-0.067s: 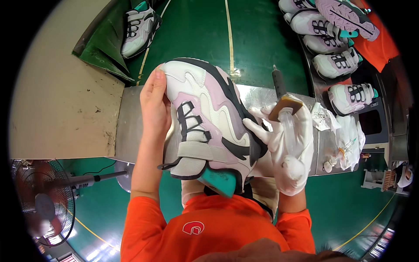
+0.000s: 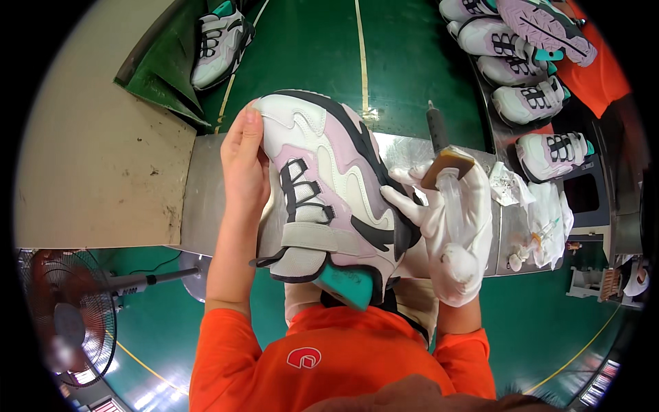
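Note:
A white and lilac sneaker (image 2: 343,165) with black trim is held tilted over the metal bench, toe pointing away and sole edge to the right. A teal shoe last (image 2: 349,285) shows in its collar. My bare left hand (image 2: 244,154) is closed round the toe's left side, its fingertips on the upper. In a white glove, my right hand (image 2: 453,226) grips a syringe (image 2: 437,127) with a dark grey barrel, a brown flange and a clear plunger. Its nozzle points away, apart from the shoe. One gloved finger reaches to the shoe's right side near the heel.
More sneakers (image 2: 528,99) line a rack at the right; another sneaker (image 2: 220,48) stands by a green panel at far left. Crumpled white paper (image 2: 509,185) and a small syringe (image 2: 546,232) lie right of my glove. A fan (image 2: 68,316) stands at lower left.

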Demonstrator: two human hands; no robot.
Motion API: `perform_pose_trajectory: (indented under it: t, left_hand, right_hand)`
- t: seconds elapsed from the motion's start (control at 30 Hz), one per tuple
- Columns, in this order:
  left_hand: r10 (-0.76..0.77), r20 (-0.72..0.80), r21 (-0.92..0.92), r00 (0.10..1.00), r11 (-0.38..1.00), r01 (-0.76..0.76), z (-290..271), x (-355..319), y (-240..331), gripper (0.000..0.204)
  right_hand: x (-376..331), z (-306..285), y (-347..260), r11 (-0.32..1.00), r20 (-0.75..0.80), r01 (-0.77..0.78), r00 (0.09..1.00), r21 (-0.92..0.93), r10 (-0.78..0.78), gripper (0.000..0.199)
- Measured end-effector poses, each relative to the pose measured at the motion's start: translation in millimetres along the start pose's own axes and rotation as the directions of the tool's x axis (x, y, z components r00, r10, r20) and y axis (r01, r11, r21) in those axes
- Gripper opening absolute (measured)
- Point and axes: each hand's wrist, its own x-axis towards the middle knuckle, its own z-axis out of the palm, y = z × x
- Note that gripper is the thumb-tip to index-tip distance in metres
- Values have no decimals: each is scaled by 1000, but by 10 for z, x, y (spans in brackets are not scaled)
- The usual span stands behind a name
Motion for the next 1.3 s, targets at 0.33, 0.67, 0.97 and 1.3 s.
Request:
perform_pose_trajectory:
  t: [0.33, 0.67, 0.97, 1.3]
  left_hand:
    - [-5, -30, 23, 1000, 1000, 6, -26, 0, -12, 38]
    - [10, -34, 27, 999, 1000, -9, -60, 24, -41, 38]
    - [23, -23, 27, 999, 999, -22, 5, -3, -4, 38]
    - [21, -36, 30, 999, 999, -20, -12, -15, -6, 36]
  right_hand:
    - [69, -24, -178, 977, -61, 31, 997, -212, -45, 82]
    - [229, -228, -165, 400, -27, 147, 917, -905, -399, 73]
    - [366, -126, -64, -41, 194, 198, 860, -979, -473, 67]
    - [470, 172, -43, -458, 395, 192, 825, -868, -404, 57]
